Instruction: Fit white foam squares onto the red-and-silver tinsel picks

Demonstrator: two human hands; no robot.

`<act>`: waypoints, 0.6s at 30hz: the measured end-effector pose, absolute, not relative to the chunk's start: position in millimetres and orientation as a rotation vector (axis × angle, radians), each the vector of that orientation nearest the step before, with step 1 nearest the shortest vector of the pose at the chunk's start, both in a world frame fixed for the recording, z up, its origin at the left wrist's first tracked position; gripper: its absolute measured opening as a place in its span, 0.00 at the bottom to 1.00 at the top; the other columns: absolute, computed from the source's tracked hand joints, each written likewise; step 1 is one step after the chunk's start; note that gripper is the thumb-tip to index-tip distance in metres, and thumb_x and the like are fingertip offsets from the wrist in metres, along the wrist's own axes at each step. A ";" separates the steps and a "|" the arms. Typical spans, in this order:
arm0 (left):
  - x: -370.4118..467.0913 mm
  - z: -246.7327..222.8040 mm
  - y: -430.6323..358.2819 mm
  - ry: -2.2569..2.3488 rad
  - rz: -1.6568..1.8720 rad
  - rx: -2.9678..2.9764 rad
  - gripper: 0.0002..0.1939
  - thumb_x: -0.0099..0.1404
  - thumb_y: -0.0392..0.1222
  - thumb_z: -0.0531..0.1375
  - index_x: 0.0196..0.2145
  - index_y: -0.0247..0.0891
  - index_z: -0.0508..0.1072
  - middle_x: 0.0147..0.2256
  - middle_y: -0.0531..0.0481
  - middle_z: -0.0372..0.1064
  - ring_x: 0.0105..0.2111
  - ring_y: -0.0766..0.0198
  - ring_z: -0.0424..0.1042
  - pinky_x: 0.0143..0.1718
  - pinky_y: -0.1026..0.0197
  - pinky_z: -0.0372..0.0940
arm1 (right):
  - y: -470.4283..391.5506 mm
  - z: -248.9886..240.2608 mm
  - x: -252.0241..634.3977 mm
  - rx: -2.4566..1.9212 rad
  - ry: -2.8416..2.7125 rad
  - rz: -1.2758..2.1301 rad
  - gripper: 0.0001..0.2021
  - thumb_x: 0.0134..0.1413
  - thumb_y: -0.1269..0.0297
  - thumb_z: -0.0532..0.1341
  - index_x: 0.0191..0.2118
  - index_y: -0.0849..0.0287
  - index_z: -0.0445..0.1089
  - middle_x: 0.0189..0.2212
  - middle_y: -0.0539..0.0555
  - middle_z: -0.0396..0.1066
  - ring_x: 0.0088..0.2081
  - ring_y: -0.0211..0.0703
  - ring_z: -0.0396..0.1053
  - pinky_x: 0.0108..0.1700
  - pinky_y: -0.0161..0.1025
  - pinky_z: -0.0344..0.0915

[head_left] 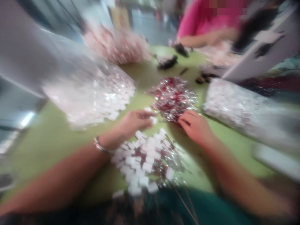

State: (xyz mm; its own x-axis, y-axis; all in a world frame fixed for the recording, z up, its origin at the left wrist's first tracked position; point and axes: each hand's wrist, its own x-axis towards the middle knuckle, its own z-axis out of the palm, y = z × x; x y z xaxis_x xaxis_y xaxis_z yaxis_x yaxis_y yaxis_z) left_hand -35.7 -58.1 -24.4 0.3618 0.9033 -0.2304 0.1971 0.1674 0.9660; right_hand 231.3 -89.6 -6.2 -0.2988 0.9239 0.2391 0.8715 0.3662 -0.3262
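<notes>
My left hand [138, 122], with a bracelet on its wrist, pinches a small white tag [153, 120] above the green table [91, 150]. My right hand [193, 123] has its fingers closed at the lower right edge of a pile of red and silver shiny pieces [174, 97]; what they grip is too blurred to name. Nearest my body lies a heap of white tags [140, 162], mixed with red and silver pieces on its right side.
Clear bags of white pieces lie at left [93, 93] and right [236, 103]. Pale pink bundles [117, 45] and dark bundles [167, 62] are farther back. Across the table is a person in pink [201, 18]. A white panel [262, 53] stands at right.
</notes>
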 end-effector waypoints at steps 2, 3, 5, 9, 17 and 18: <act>-32.8 -21.7 -59.5 1.073 0.693 1.200 0.18 0.56 0.44 0.68 0.44 0.36 0.78 0.29 0.47 0.75 0.28 0.66 0.71 0.30 0.62 0.67 | -94.1 -3.7 226.6 -1.527 -2.211 0.205 0.08 0.60 0.67 0.55 0.33 0.57 0.71 0.34 0.55 0.74 0.35 0.44 0.69 0.38 0.40 0.61; -31.5 -20.5 -60.3 1.056 0.692 1.145 0.18 0.55 0.43 0.68 0.43 0.35 0.78 0.29 0.47 0.75 0.28 0.67 0.71 0.31 0.62 0.67 | -97.1 -2.0 223.3 -1.516 -2.198 0.225 0.08 0.60 0.66 0.56 0.34 0.57 0.71 0.33 0.54 0.74 0.34 0.43 0.68 0.37 0.39 0.61; -29.6 -19.5 -61.7 1.036 0.690 1.094 0.17 0.54 0.43 0.69 0.42 0.35 0.78 0.29 0.47 0.75 0.29 0.67 0.72 0.32 0.62 0.67 | -103.7 1.2 215.5 -1.494 -2.190 0.293 0.07 0.60 0.65 0.56 0.34 0.57 0.71 0.30 0.53 0.74 0.30 0.41 0.68 0.34 0.38 0.60; -29.4 -22.1 -64.0 0.999 0.673 1.139 0.17 0.56 0.44 0.69 0.42 0.37 0.78 0.29 0.48 0.75 0.29 0.67 0.72 0.32 0.63 0.66 | -112.5 1.3 203.0 -1.445 -2.256 0.432 0.08 0.59 0.66 0.56 0.33 0.57 0.72 0.28 0.51 0.74 0.28 0.39 0.67 0.33 0.37 0.60; -29.3 -25.0 -64.3 0.955 0.679 1.087 0.16 0.55 0.44 0.69 0.41 0.37 0.79 0.29 0.49 0.75 0.28 0.69 0.71 0.32 0.64 0.65 | -110.6 -12.2 204.3 -1.422 -2.324 0.271 0.11 0.63 0.67 0.54 0.40 0.56 0.76 0.34 0.54 0.77 0.35 0.42 0.71 0.38 0.39 0.64; -28.8 -24.4 -64.0 0.961 0.695 1.060 0.16 0.55 0.44 0.70 0.41 0.37 0.79 0.29 0.49 0.75 0.28 0.69 0.71 0.31 0.64 0.65 | -110.4 -12.6 205.0 -1.431 -2.311 0.189 0.11 0.63 0.67 0.55 0.39 0.56 0.76 0.33 0.54 0.77 0.34 0.42 0.71 0.37 0.39 0.64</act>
State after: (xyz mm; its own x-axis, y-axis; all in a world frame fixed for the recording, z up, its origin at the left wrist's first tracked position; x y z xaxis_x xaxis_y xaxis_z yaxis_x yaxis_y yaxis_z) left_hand -28.8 -64.0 -24.4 0.4329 0.8475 -0.3072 -0.0266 0.3527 0.9354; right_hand 205.0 -110.4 -12.6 -0.3863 0.8809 0.2734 0.8247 0.4626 -0.3254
